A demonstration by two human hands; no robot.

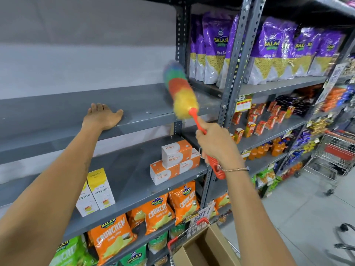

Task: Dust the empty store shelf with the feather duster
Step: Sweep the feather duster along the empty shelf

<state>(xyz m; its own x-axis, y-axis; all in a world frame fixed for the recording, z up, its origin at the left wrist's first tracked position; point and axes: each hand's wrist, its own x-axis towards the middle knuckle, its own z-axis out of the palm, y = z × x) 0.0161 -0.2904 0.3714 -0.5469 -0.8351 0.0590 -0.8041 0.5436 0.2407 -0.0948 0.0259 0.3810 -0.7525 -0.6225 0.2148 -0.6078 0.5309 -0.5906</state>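
Bare grey metal shelf (57, 110): spans the left bay at your chest height, nothing on it but your left hand and the duster head.

Rainbow-coloured feather duster with an orange plastic handle (180, 91): fluffy head lies on the right end of that shelf, close to the perforated grey upright post (233, 60); head is motion-blurred. Handle slants down and right into your grip.

Your right hand (217, 143): fist closed around the handle mid-length, the looped handle end sticking out below the wrist, beside a thin bracelet.

Your left hand (102, 117): flat and spread, palm down on the shelf's front edge, well apart from the duster head, holding nothing.

Containers: brown cardboard box (203, 246) sits open in a red-rimmed wire basket (172, 244) at bottom centre; what shows of its inside looks bare. Shelf below holds white-and-orange cartons (174, 162), stacked, and two white-and-yellow cartons (96, 191), upright, side by side.
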